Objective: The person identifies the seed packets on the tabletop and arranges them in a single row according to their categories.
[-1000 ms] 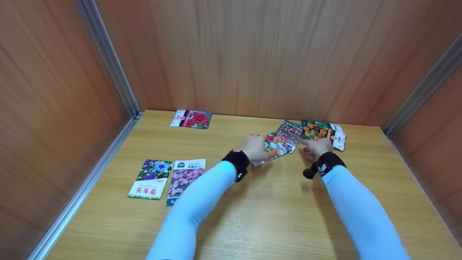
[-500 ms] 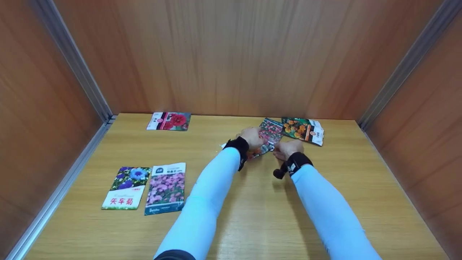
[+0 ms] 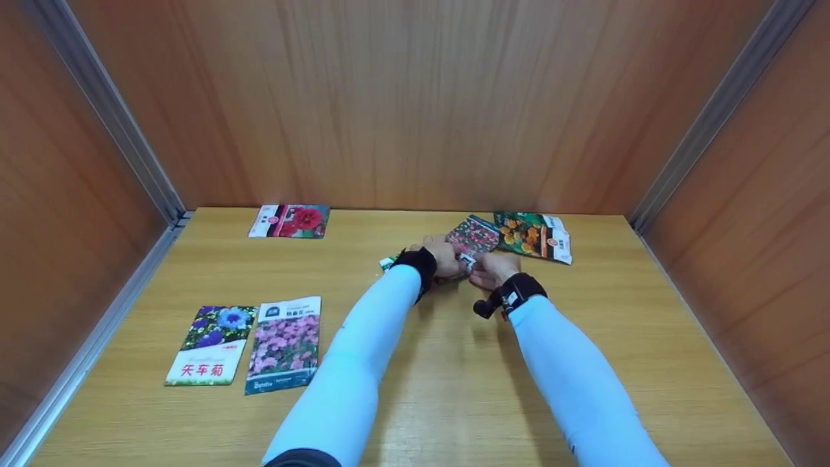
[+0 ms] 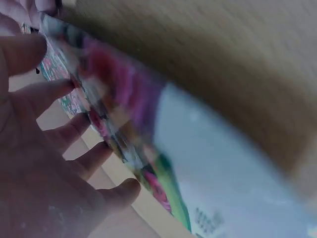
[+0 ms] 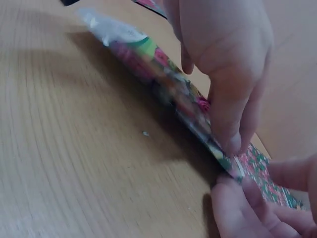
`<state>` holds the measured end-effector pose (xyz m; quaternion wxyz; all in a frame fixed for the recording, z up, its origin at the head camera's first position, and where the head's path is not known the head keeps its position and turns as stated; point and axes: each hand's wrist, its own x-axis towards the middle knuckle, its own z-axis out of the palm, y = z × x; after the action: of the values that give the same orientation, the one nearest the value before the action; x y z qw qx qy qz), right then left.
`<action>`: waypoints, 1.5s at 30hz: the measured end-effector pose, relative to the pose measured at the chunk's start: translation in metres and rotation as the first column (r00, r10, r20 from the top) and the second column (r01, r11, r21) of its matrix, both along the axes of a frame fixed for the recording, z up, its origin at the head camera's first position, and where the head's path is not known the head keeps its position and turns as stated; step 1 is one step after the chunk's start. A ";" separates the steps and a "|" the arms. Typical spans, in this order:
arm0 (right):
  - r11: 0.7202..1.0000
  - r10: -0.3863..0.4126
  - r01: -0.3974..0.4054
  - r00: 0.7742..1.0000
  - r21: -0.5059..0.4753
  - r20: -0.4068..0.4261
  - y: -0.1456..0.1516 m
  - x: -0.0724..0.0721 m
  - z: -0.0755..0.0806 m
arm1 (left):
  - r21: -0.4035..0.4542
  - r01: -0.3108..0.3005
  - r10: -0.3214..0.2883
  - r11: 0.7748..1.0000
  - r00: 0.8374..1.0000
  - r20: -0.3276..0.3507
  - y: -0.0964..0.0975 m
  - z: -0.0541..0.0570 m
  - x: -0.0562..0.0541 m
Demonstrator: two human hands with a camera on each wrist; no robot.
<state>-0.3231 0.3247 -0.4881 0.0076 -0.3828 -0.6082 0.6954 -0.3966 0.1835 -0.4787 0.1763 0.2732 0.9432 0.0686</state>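
Note:
My left hand grips a seed packet printed with multicoloured flowers, its fingers spread along the upper edge. The packet tilts up on its long edge from the table, and its white end points away from my right hand. My right hand pinches the packet's other end at the corner, close to the left fingertips. Just behind the hands a seed packet with small pink flowers lies flat. In the head view the left hand and wrist cover most of the held packet.
An orange-flower packet lies at the back right, beside the pink one. At the back left is a red-flower packet. Blue-flower and pink-purple-flower packets lie front left. Wooden walls enclose the table.
The multicoloured packet, flat a second ago, now stands tilted. My right hand has moved left from beside the orange packet to its corner. The head view has shifted right.

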 end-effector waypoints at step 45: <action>0.939 0.102 -0.019 0.969 0.342 -0.227 0.007 -0.005 0.020 | 0.500 -0.203 0.198 0.842 0.978 0.063 -0.053 0.019 -0.016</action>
<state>-0.3277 0.3318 -0.4686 0.1252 -0.2693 -0.7243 0.6222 -0.4124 0.1309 -0.4595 0.0950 0.2094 0.9149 0.3318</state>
